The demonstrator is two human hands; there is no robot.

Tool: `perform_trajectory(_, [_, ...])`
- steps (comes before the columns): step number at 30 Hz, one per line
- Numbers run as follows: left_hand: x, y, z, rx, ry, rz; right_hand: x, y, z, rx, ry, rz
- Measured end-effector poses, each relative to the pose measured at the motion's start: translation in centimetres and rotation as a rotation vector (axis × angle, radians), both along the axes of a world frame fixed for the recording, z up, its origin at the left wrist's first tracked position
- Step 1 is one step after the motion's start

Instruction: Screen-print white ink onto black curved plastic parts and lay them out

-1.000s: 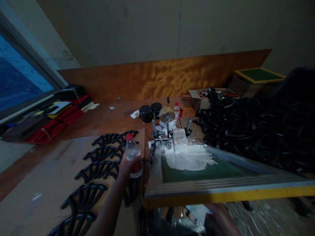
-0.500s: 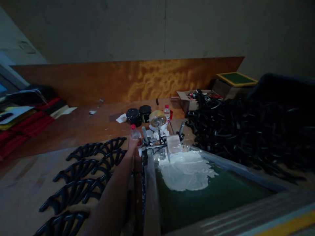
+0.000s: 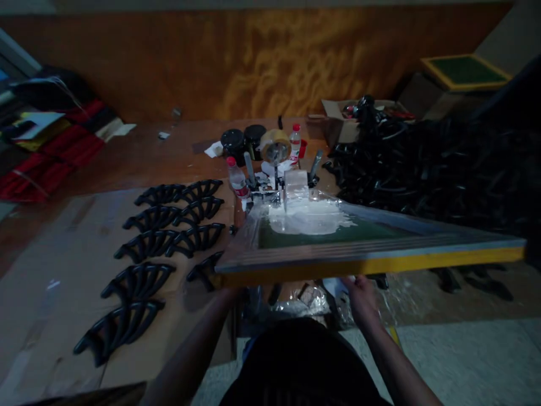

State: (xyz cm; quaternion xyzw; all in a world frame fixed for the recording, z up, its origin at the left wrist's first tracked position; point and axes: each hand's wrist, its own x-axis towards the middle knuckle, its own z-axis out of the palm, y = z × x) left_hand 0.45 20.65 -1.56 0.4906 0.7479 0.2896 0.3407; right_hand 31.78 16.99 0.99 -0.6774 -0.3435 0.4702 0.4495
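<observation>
A screen-printing frame with a yellow front edge is hinged at the back, its front edge raised toward me. White ink lies spread on its green mesh. My left hand is under the frame's front left corner, its fingers hidden in shadow. Below the front edge, my right hand is closed, seemingly on a white cloth-like piece, whose kind is hard to make out. Under the frame lies clear plastic film. Left of the frame, curved black handle-like parts lie in rows on cardboard.
A red-capped bottle stands by the hinge clamps, another bottle behind. Two black tubs and a tape roll are near. A large heap of black parts fills the right. Red bundles lie far left.
My left hand has come back from the red-capped bottle to the frame's front left corner. My right hand has come into view. The view has tilted down.
</observation>
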Motion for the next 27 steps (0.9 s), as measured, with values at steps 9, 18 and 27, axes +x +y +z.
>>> perform_trajectory(9, [8.2, -9.0, 0.7, -0.119, 0.509, -0.341, -2.8, 0.9, -0.5, 0.224, -0.149, 0.398])
perform_trajectory(18, [5.2, -12.0, 0.6, -0.043, 0.431, -0.3, -9.3, 1.3, -2.6, 0.708, -0.626, 0.991])
perform_trajectory(27, [4.9, -11.7, 0.2, -0.006, 0.371, -0.292, -9.2, -0.7, -5.0, 0.591, -0.827, 1.293])
